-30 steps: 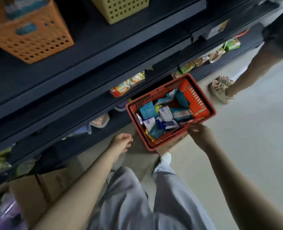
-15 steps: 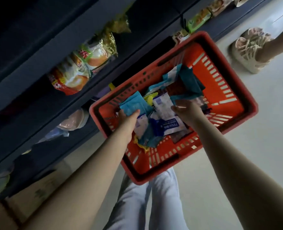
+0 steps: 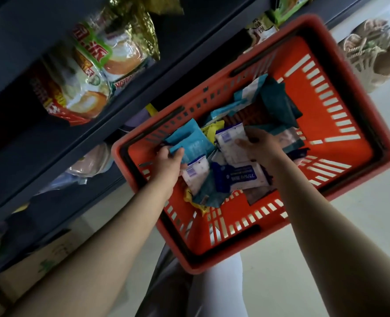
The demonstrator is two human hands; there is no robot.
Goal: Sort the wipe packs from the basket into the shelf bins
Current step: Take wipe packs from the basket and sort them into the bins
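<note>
While the orange basket (image 3: 322,110) sits just beside the dark shelf (image 3: 52,156), its right half lies bare, and the wipe packs (image 3: 278,106) crowd the middle and left. The left hand (image 3: 169,163) grips a teal pack (image 3: 194,143) by its lower corner, close to the left rim. The right hand (image 3: 258,145) pinches a white pack (image 3: 230,143), thumb on top, mid-heap. A blue-and-white pack (image 3: 239,177) lies between the wrists. Snack bags (image 3: 86,76) overhang the shelf edge. Pale floor (image 3: 326,259) opens rightward; another person's sandalled foot (image 3: 367,53) stands near the far corner.
</note>
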